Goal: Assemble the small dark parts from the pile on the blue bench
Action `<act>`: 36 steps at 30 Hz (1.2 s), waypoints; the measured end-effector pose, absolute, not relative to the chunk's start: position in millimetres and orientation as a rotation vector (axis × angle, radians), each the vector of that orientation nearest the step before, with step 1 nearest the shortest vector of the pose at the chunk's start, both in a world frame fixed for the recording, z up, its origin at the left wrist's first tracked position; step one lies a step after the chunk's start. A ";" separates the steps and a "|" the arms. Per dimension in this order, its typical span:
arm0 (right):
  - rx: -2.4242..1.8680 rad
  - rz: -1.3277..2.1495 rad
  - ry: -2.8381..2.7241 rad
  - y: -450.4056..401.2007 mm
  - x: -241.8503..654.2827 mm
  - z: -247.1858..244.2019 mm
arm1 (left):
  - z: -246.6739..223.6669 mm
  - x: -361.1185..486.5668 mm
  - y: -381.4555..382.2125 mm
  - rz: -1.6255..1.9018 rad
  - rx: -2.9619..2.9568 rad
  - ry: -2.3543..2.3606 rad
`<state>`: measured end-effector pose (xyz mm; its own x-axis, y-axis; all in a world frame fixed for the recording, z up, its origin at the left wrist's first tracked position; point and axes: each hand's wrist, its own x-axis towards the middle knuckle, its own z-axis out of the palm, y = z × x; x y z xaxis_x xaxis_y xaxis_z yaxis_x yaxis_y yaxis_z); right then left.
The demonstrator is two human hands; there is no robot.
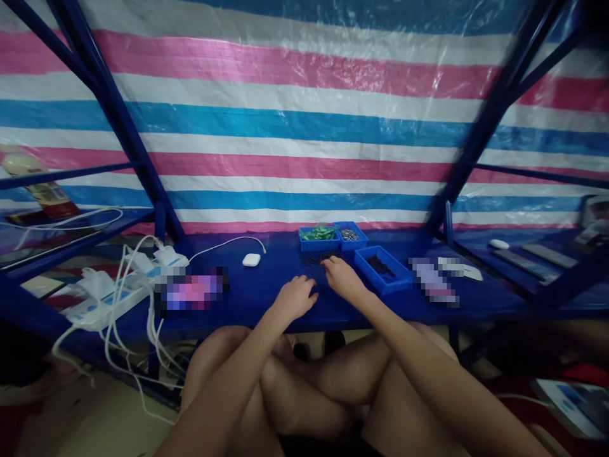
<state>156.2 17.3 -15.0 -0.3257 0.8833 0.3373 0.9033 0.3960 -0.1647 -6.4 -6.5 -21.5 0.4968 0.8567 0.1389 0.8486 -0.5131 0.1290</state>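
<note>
My right hand reaches over a small pile of thin black parts on the blue table. Its fingertips are pinched together at the pile, and what lies between them is too small to make out. Just left of it, my left hand rests above the table with fingers loosely bent and apart, holding nothing I can see. A blue bin of black parts stands to the right of my right hand. Behind the pile are a blue bin of green pieces and a blue bin of small metallic pieces.
On the left lie a power strip with chargers and tangled white cables, a lit phone and a small white case. Another phone lies at right. Blue metal posts and a striped plastic sheet bound the table.
</note>
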 end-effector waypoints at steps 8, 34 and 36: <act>-1.311 0.155 -2.167 -8.5 145.2 -20.0 | -16.4 -0.4 -9.5 0.372 2.655 1.591; -1.556 0.278 -2.059 -15.2 160.8 -14.8 | -11.7 -2.4 -4.5 0.348 2.620 1.592; -1.513 0.278 -2.135 -14.3 162.1 -15.4 | -11.7 -1.8 -4.8 0.331 2.622 1.578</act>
<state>162.1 -14.3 -15.4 -0.2536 0.9251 0.2825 0.8218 0.3601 -0.4416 -1.8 -4.8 -11.7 0.4519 0.8793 0.1503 0.8657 -0.4729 0.1641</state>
